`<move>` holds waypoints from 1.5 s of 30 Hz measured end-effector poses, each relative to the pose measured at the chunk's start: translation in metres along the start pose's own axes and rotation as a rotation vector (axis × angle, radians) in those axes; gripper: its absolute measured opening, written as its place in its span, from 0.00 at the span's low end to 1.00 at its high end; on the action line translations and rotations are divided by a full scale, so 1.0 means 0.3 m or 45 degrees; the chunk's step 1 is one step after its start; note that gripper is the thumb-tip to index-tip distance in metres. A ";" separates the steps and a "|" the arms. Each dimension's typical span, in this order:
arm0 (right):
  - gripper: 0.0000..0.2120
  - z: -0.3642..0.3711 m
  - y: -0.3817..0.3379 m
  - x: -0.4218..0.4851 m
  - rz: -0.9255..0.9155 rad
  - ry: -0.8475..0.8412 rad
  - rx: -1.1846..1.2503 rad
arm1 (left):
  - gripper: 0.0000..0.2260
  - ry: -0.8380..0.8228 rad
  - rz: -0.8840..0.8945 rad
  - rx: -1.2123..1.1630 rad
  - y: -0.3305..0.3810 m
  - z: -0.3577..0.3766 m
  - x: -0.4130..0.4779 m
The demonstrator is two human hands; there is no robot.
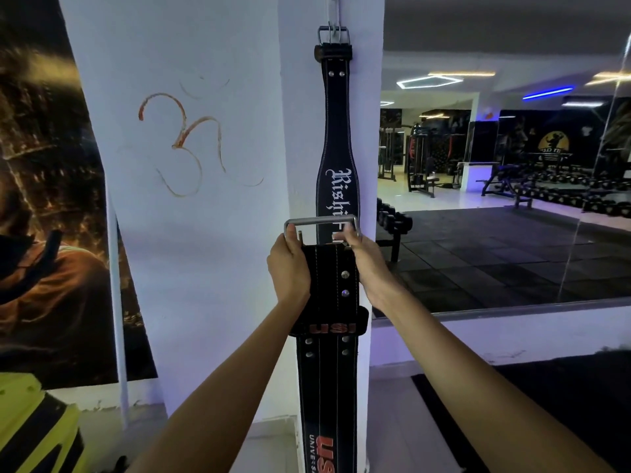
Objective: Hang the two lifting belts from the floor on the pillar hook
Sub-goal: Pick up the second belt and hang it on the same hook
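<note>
A black lifting belt with white gothic lettering [336, 138] hangs by its steel buckle from the hook [333, 15] high on the white pillar [300, 131]. In front of it, lower down, I hold up a second black belt marked USI [327, 370] by its top end. My left hand [288, 268] grips the left side of that belt just under its silver buckle [321, 221]. My right hand [362, 257] grips the right side of the buckle. The belt's tail runs down out of view.
A dark poster [51, 199] covers the wall at left, with a yellow-and-black object [37, 428] at the lower left. A large mirror [512, 182] at right reflects gym machines, benches and a dumbbell rack. Black mat lies at the lower right.
</note>
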State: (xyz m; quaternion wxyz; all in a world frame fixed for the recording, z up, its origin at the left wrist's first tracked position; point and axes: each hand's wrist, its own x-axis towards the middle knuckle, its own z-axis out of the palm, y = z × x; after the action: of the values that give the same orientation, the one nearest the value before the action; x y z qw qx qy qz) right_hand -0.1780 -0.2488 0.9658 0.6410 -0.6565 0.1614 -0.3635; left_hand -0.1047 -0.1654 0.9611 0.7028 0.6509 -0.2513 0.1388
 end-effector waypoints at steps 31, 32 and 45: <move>0.18 0.031 -1.120 1.611 -0.957 0.681 -0.687 | 0.18 0.086 0.627 0.319 0.723 0.809 1.628; 0.17 0.034 -1.126 1.619 -0.922 0.655 -0.704 | 0.18 0.039 0.634 0.344 0.727 0.806 1.647; 0.10 -0.044 -0.966 1.574 -0.929 -0.098 0.022 | 0.14 -0.307 0.713 -0.531 0.580 0.728 1.606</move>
State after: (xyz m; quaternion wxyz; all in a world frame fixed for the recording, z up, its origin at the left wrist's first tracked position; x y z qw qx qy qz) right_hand 0.0623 -0.5420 1.3701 0.4801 -0.6787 -0.1105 -0.5447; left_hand 0.1691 -0.4242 1.3713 0.7204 0.4113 -0.5237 0.1937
